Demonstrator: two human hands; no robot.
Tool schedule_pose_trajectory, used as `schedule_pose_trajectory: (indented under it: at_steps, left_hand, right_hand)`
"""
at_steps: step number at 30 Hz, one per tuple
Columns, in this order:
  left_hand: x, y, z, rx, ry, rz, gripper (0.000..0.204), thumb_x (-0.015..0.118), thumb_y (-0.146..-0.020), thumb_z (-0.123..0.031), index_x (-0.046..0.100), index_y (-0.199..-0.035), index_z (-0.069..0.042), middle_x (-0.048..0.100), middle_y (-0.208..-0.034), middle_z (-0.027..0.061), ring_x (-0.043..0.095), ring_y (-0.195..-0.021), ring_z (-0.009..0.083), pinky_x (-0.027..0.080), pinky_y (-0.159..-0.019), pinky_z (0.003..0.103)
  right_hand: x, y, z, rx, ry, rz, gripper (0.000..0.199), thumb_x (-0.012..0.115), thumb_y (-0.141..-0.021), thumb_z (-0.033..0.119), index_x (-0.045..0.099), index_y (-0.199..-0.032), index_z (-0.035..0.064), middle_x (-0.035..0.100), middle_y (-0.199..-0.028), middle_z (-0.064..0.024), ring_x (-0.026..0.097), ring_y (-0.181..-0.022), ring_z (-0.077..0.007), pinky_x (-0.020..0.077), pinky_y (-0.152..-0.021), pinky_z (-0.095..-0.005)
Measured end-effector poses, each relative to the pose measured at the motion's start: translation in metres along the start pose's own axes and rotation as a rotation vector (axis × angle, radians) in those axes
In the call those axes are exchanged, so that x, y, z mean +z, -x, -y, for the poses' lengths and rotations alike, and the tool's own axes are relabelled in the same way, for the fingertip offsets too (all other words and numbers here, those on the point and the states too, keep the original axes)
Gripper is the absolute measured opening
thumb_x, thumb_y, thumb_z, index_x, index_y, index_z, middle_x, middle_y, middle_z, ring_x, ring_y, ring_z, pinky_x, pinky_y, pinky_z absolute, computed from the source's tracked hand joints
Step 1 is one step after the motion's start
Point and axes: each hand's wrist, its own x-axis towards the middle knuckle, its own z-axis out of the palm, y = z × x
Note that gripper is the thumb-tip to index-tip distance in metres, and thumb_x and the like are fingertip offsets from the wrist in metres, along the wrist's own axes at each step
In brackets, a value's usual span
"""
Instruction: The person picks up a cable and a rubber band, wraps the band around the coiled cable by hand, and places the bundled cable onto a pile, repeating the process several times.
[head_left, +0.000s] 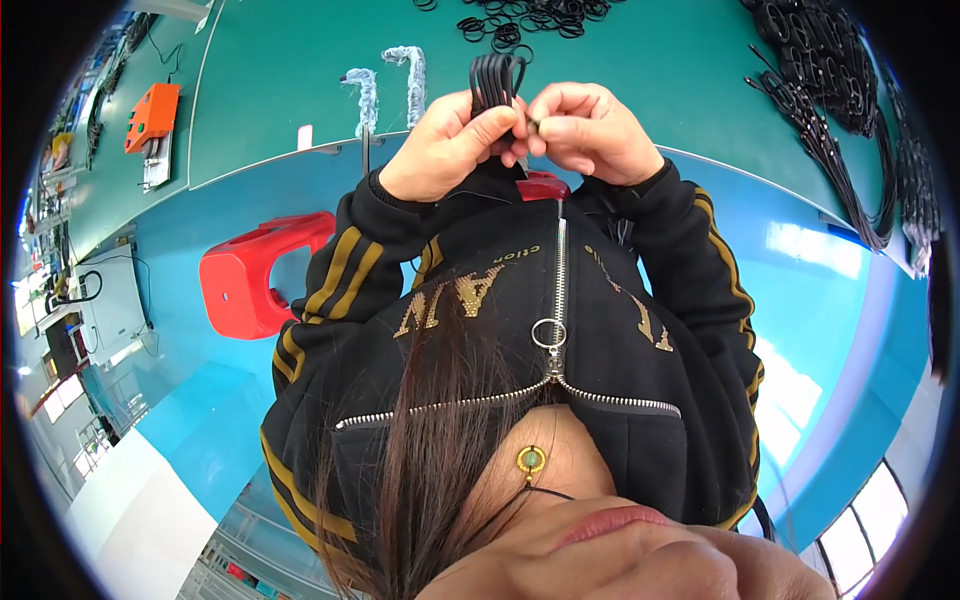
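Note:
My left hand (450, 147) is closed round a coiled black cable (493, 82), its loops standing up above the fingers and thumb. Close beside it, my right hand (598, 135) has thumb and forefinger pinched together at the side of the coil. Whatever sits between those fingertips is small and dark, and I cannot make it out. Both hands are above the near edge of the green table (290, 80). Just beyond the coil lies a loose pile of black rings (535, 15).
Two hooked pieces wrapped in frayed pale blue cloth (408, 85) stand left of my hands. Bundles of black cables (815, 65) are heaped at the right. An orange device (152, 118) is on the far left table. A red stool (240, 285) stands below the table edge.

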Motion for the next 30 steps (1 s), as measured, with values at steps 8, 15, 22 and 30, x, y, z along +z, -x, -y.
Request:
schedule_pose_trajectory:
  at_steps: [8,15,22,30]
  left_hand:
    - [-0.01,0.0,0.001,-0.051,-0.035,0.023,0.019,0.049,-0.098,-0.019,0.054,-0.094,-0.002,0.053,-0.096,0.0069,0.052,-0.08,0.0144,0.044,-0.07,0.027]
    - [-0.005,-0.004,0.004,-0.098,-0.109,0.093,0.019,0.048,-0.098,-0.019,0.053,-0.094,-0.001,0.053,-0.094,0.0058,0.052,-0.079,0.0114,0.045,-0.07,0.025]
    - [0.0,-0.016,-0.008,-0.258,-0.511,0.305,0.024,0.049,-0.098,-0.022,0.057,-0.097,0.0,0.057,-0.081,0.0024,0.053,-0.068,0.0089,0.046,-0.066,0.023]
    - [0.001,-0.01,-0.004,-0.11,0.006,0.28,0.022,0.047,-0.099,-0.02,0.056,-0.098,0.001,0.057,-0.085,0.0054,0.053,-0.074,0.0107,0.046,-0.067,0.024]
  right_hand:
    - [-0.018,0.016,0.02,-0.088,0.894,0.06,0.031,0.058,-0.089,0.004,0.062,-0.119,0.0073,0.065,-0.076,-0.0058,0.045,-0.047,-0.0051,0.0376,-0.044,-0.0199]
    - [-0.016,0.015,0.06,0.011,1.585,-0.212,0.054,0.068,-0.079,0.007,0.055,-0.13,0.0191,0.063,-0.072,-0.0062,0.056,-0.057,-0.0138,0.0448,-0.05,-0.0268]
    - [0.016,-0.009,0.057,-0.32,1.981,0.217,0.056,0.073,-0.076,0.022,0.053,-0.128,0.0216,0.066,-0.084,-0.0127,0.064,-0.067,-0.0283,0.0501,-0.059,-0.0361]
    - [-0.02,-0.01,0.035,0.169,0.51,0.067,0.045,0.067,-0.084,0.016,0.05,-0.125,0.011,0.066,-0.086,-0.006,0.064,-0.068,-0.0159,0.046,-0.051,-0.028]
